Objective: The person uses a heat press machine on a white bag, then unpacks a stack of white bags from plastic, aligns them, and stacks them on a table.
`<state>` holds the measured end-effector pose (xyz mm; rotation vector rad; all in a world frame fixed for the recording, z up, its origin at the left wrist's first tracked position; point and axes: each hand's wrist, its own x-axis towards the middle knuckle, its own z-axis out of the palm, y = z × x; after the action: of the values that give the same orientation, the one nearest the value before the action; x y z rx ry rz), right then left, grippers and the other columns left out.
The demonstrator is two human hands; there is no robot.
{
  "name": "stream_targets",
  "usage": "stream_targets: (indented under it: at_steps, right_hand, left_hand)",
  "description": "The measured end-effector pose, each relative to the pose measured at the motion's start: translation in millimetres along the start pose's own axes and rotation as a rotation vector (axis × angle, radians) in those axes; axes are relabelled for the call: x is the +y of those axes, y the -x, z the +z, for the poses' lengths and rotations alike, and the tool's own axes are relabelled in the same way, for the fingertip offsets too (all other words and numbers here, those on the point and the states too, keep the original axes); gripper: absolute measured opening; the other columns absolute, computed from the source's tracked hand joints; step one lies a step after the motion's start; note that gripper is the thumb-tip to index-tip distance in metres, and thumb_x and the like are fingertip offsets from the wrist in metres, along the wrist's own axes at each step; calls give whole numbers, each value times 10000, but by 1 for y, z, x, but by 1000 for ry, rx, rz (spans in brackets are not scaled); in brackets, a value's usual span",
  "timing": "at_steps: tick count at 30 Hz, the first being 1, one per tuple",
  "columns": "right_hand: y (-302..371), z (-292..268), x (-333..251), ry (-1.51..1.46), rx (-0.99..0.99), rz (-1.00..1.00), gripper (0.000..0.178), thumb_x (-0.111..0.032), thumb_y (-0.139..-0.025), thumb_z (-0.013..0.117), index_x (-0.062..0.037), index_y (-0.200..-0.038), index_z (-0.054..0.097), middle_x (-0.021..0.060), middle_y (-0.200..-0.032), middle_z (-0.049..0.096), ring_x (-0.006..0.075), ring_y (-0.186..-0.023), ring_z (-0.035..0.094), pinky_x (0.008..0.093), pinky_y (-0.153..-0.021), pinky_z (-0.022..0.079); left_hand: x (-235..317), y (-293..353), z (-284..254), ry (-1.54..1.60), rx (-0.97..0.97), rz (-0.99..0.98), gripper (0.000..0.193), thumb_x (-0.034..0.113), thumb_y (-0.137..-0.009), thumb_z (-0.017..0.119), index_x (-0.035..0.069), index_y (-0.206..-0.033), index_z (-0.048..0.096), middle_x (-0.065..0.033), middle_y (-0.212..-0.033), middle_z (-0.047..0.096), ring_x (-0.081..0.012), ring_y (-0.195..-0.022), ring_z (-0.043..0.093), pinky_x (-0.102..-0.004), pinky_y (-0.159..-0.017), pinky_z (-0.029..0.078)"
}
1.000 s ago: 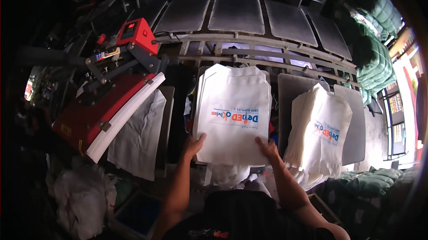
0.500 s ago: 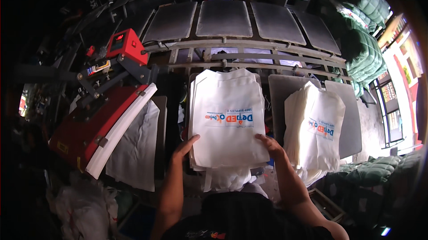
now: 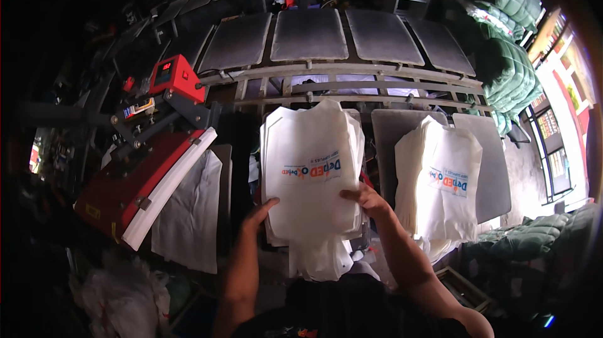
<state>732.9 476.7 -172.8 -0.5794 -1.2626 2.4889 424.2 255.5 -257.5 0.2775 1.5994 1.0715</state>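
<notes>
In the middle, a stack of white fabric bags (image 3: 308,212) with blue and orange print lies with its lower ends hanging toward me. My left hand (image 3: 259,214) is closed at the stack's near left edge, thumb on top. At the near right edge, my right hand (image 3: 367,200) pinches the top bag, thumb over it and fingers partly hidden. The bag is bowed and shifted from those below, whose edges show at the right. A second stack of printed white bags (image 3: 440,181) lies to the right, apart from my hands.
At the left, a red heat press (image 3: 141,181) is tilted up beside a plain white bag (image 3: 188,219) on a platen. Metal rails (image 3: 345,87) and a row of dark platens (image 3: 309,35) run behind. Green wrapped bales (image 3: 512,80) stand at the right.
The top bag has shifted left and bowed, and its print has turned slightly. My right hand has moved left with its edge. The whole view has also shifted a little.
</notes>
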Motion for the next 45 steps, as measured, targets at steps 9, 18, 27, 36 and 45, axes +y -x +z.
stream_targets:
  at_steps: [9,18,27,36,45]
  right_hand:
    - [-21,-12,0,234,18,-57,547,-8,-904,715,-4,-1416,524,102,-1235,678,203,-1121,646,347,-979,517]
    - [64,12,-90,307,287,-213,535,-5,-880,737,-29,-1384,558,80,-1249,678,200,-1161,623,351,-1001,499]
    - [124,55,-217,1347,395,-124,584,-421,-816,839,65,-1095,674,188,-953,742,271,-853,716,377,-790,559]
    - [150,169,-334,2038,571,-1050,1144,-290,-592,951,-120,-1553,354,190,-1502,495,391,-1372,492,496,-1141,405]
    - [127,138,-320,1381,120,-301,712,-190,-786,864,17,-1385,538,136,-1217,696,223,-1115,643,380,-997,488]
  left_hand:
    - [20,17,17,72,-73,186,756,211,-823,739,54,-1494,430,-156,-1334,609,-288,-1210,595,-408,-1027,474]
    - [150,131,62,-61,-122,420,649,225,-849,758,22,-1419,523,-105,-1254,641,-211,-1116,623,-372,-953,514]
    - [373,218,148,-903,450,1071,511,248,-799,738,-53,-1199,637,-262,-1120,701,-414,-1066,680,-437,-948,525]
    - [437,310,235,-1836,388,1384,249,60,-697,675,8,-941,685,-204,-843,719,-410,-889,705,-473,-803,566]
    - [421,319,261,-2211,174,1301,171,31,-693,717,87,-854,700,-88,-707,699,-272,-709,692,-361,-827,437]
